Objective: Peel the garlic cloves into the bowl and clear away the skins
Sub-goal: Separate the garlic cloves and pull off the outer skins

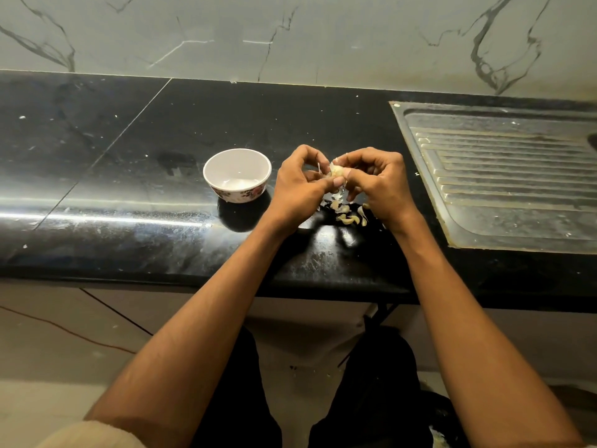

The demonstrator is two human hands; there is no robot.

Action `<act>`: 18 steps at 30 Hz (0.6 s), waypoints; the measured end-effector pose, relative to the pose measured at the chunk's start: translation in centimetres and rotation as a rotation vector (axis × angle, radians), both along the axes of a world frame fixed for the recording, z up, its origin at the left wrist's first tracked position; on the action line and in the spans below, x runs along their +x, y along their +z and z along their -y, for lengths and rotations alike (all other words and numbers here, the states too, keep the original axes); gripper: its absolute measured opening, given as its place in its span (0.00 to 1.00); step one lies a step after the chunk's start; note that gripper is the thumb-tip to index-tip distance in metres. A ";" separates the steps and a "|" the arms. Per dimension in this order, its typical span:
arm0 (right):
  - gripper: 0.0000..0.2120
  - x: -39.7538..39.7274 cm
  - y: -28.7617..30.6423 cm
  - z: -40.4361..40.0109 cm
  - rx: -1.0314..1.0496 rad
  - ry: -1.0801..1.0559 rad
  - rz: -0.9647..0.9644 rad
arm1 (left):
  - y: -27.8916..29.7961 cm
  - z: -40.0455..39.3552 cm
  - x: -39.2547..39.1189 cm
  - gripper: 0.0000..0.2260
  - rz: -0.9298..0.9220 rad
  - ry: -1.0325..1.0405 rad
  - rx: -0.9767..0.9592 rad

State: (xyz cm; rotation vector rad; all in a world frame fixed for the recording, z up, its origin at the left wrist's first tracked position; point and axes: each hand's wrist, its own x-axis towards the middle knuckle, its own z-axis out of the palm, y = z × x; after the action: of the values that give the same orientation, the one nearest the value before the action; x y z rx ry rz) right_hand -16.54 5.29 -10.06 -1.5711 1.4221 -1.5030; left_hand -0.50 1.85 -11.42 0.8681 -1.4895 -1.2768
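Pale garlic clove (336, 171) pinched between both hands' fingers (338, 181).

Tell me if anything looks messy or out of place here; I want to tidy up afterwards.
Garlic skins lie loose on the black counter beneath both hands, right of the bowl. White flecks dot the counter too. The left hand and right hand pinch a clove.

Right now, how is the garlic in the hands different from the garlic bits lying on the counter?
The garlic clove is held up off the black counter, pinched between the left hand and right hand; the garlic pieces lie loose on the counter below. The clove is a single piece; the pieces are several, scattered. Both are pale, and neither is in the bowl.
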 end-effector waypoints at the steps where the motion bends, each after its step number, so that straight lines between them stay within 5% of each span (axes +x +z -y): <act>1: 0.07 0.0 0.1 -0.1 0.001 0.006 0.023 | 0.1 0.0 0.0 0.12 -0.004 0.015 -0.001; 18: 0.07 0.1 0.1 -0.4 0.033 -0.051 0.066 | 0.4 -0.3 0.2 0.07 -0.051 0.050 -0.020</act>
State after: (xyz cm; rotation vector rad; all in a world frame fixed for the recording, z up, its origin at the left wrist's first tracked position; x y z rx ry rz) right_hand -16.39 5.68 -9.99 -1.4627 1.4522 -1.5384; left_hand -0.34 2.16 -11.07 0.8483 -1.4298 -1.2372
